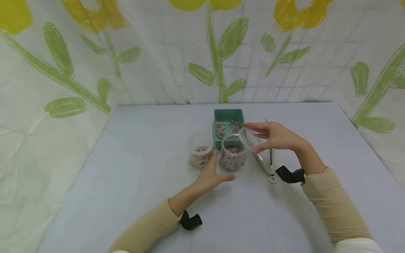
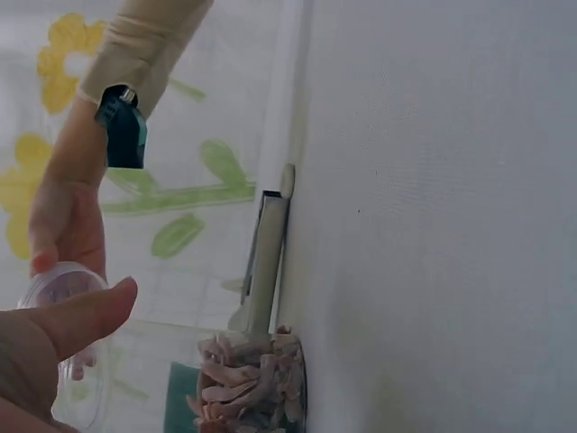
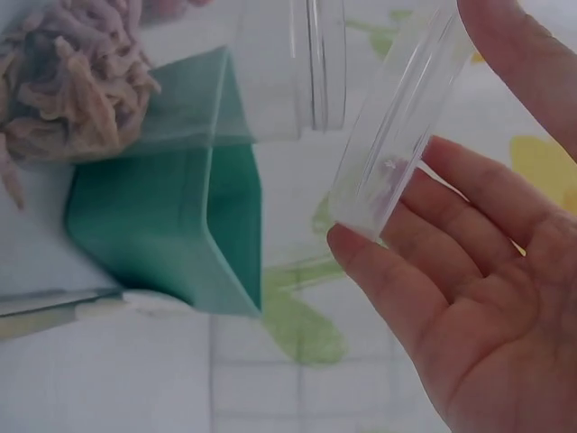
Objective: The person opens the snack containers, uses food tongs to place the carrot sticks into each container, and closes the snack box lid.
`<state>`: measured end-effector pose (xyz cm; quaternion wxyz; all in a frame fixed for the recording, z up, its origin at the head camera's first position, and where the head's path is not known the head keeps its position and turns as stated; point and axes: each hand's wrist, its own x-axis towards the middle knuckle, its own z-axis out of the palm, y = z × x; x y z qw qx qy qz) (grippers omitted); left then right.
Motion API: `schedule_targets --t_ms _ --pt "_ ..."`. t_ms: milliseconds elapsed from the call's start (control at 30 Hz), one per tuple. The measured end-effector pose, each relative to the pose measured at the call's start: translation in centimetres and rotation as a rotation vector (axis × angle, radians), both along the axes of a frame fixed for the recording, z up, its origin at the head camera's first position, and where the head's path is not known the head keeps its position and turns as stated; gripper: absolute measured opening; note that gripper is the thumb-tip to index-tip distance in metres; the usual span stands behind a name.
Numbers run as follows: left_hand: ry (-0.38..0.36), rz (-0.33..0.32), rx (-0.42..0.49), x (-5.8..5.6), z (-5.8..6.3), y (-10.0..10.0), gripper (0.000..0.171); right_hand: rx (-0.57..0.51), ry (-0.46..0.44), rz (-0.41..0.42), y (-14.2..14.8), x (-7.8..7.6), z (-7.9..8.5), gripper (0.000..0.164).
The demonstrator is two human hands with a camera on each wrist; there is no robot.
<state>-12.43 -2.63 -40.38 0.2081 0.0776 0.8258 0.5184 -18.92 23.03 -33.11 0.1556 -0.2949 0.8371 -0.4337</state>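
My right hand (image 1: 276, 136) holds a clear round lid (image 3: 397, 122) by its edge, thumb on one side and fingers on the other. The lid is tilted beside the mouth of the right clear jar (image 1: 232, 161), which holds brownish-pink strip-like pieces (image 2: 248, 388). My left hand (image 1: 209, 178) is at the near side of the jars, thumb spread away from the fingers. Its fingertips overlap the edge of the left jar (image 1: 200, 159) in the head view; whether they touch it I cannot tell. That jar contains similar pieces and has no lid visible.
Behind the jars stands a green rectangular bin (image 1: 228, 113) with more of the pieces at its bottom. Metal tongs (image 1: 268, 170) lie on the table to the right, partly behind the right hand. A flower-printed sheet (image 1: 152, 70) hangs beyond the white table (image 1: 142, 140).
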Motion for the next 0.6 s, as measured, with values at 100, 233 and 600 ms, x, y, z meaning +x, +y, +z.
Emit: schedule_targets --t_ms 100,233,600 --pt "0.006 0.077 0.07 -0.9 -0.6 1.2 0.098 0.001 0.027 0.007 -0.5 -0.2 0.1 0.083" --pt "-0.007 0.146 0.16 -1.9 -1.1 2.4 0.089 -0.009 0.015 0.0 -1.0 -0.2 0.2 0.082" --pt "0.123 0.179 0.118 -1.4 -1.3 2.9 0.073 0.028 0.027 0.024 -1.1 0.0 0.7 0.083"
